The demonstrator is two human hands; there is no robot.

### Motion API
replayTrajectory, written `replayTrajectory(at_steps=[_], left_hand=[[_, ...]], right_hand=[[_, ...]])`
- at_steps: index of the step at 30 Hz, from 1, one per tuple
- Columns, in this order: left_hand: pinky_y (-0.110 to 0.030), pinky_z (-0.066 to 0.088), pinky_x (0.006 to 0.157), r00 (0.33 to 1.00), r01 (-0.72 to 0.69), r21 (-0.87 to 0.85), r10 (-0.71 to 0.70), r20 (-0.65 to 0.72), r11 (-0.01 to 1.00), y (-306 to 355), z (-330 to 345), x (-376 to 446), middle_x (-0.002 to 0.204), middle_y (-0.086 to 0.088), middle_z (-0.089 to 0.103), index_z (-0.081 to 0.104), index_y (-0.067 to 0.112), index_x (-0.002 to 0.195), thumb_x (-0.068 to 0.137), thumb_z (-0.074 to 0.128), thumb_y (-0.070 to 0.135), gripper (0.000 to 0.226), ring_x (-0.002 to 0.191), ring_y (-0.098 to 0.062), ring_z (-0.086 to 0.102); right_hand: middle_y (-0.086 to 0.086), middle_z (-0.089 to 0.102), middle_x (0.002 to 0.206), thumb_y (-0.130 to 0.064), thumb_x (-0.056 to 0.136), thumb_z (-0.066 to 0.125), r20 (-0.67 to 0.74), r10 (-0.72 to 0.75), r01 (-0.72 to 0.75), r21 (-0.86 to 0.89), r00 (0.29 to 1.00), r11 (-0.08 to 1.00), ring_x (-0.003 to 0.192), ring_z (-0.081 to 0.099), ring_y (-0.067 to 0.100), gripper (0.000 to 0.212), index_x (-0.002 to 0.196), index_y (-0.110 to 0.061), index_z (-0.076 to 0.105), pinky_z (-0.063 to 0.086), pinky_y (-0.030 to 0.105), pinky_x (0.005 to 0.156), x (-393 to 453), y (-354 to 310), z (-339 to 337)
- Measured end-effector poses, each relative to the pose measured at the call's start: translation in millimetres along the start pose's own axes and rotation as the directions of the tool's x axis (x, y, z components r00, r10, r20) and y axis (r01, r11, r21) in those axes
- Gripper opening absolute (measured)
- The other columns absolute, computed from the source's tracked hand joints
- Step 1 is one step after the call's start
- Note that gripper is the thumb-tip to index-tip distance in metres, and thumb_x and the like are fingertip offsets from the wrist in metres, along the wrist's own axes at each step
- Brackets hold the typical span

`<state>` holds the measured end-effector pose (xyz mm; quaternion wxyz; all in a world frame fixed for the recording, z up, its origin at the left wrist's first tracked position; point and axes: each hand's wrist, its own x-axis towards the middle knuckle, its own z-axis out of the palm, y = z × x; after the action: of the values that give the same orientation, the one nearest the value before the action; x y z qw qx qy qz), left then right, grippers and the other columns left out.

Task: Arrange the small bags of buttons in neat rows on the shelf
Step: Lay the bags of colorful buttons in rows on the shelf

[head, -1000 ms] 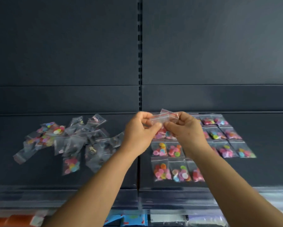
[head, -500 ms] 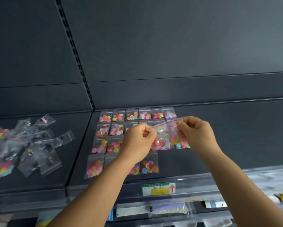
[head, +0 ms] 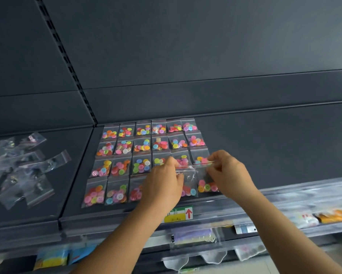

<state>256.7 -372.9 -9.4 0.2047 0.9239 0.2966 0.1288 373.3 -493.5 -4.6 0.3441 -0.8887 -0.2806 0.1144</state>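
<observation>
Small clear zip bags of coloured buttons [head: 144,144] lie in neat rows on the dark shelf [head: 275,147]. My left hand [head: 163,183] and my right hand [head: 228,172] each pinch a top corner of one button bag [head: 206,184], holding it at the right end of the front row, low over the shelf. Its red zip strip stretches between my fingers. My left hand hides part of the front row.
A loose heap of unsorted clear bags [head: 22,167] lies on the left shelf section. A clear front rail with a yellow-green price label [head: 178,214] edges the shelf. Bare shelf stretches to the right of the rows. Packaged goods hang on the tier below.
My hands have carried the bag down and forward from above the rows to the right end of the front row. The view has shifted closer to the arranged bags.
</observation>
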Motion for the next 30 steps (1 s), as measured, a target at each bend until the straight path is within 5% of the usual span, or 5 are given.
replayTrajectory(at_steps=[5, 9, 18, 23, 30], left_hand=[[-0.027, 0.043, 0.089, 0.98, -0.149, 0.105, 0.161, -0.116, 0.983, 1.8, -2.0, -10.9, 0.121, 0.003, 0.053, 0.048, 0.019, 0.13, 0.091, 0.057, 0.029, 0.041, 0.112, -0.016, 0.047], [-0.026, 0.037, 0.095, 0.941, -0.338, 0.07, 0.338, 0.016, 0.938, 1.4, 1.6, -16.1, 0.12, 0.007, 0.058, 0.063, 0.018, 0.119, 0.094, 0.052, 0.027, 0.029, 0.111, -0.012, 0.043], [-0.03, 0.044, 0.084, 0.956, -0.293, 0.121, 0.288, 0.057, 0.949, 0.5, 8.4, -19.7, 0.114, 0.007, 0.062, 0.065, 0.018, 0.115, 0.095, 0.049, 0.033, 0.03, 0.105, -0.014, 0.048], [-0.03, 0.045, 0.083, 0.957, -0.289, 0.109, 0.284, 0.058, 0.951, 1.3, 7.9, -19.0, 0.114, 0.006, 0.06, 0.064, 0.017, 0.117, 0.095, 0.049, 0.034, 0.031, 0.106, -0.014, 0.048], [-0.032, 0.045, 0.086, 0.961, -0.276, 0.1, 0.271, 0.06, 0.956, 2.3, 6.0, -17.8, 0.115, 0.004, 0.058, 0.06, 0.017, 0.122, 0.094, 0.05, 0.035, 0.034, 0.108, -0.015, 0.047]], right_hand=[[0.002, 0.049, 0.122, -0.025, 0.087, 0.06, -0.017, -0.15, 0.145, -0.175, 0.989, 0.974, 0.113, 0.046, 0.022, 0.039, 0.125, -0.026, 0.051, 0.039, 0.027, 0.085, -8.9, 4.2, 0.4], [-0.001, 0.052, 0.12, -0.025, 0.087, 0.061, 0.107, -0.259, 0.277, -0.234, 0.96, 0.932, 0.11, 0.044, 0.02, 0.029, 0.115, -0.028, 0.063, 0.032, 0.02, 0.08, -14.9, 3.6, 1.0], [0.001, 0.063, 0.096, -0.017, 0.088, 0.057, 0.233, -0.371, 0.426, -0.26, 0.899, 0.867, 0.089, 0.051, 0.016, 0.015, 0.092, -0.017, 0.071, 0.033, 0.019, 0.081, -14.4, 0.3, -3.4], [-0.002, 0.057, 0.116, -0.025, 0.09, 0.054, 0.227, -0.318, 0.375, -0.283, 0.92, 0.883, 0.107, 0.049, 0.02, 0.024, 0.112, -0.024, 0.065, 0.038, 0.024, 0.085, -8.2, -0.7, 0.2], [-0.008, 0.028, 0.15, -0.031, 0.096, 0.042, 0.287, -0.326, 0.428, -0.46, 0.901, 0.778, 0.138, 0.021, 0.022, 0.043, 0.139, -0.034, 0.037, 0.027, 0.042, 0.107, 9.6, -12.7, 11.6]])
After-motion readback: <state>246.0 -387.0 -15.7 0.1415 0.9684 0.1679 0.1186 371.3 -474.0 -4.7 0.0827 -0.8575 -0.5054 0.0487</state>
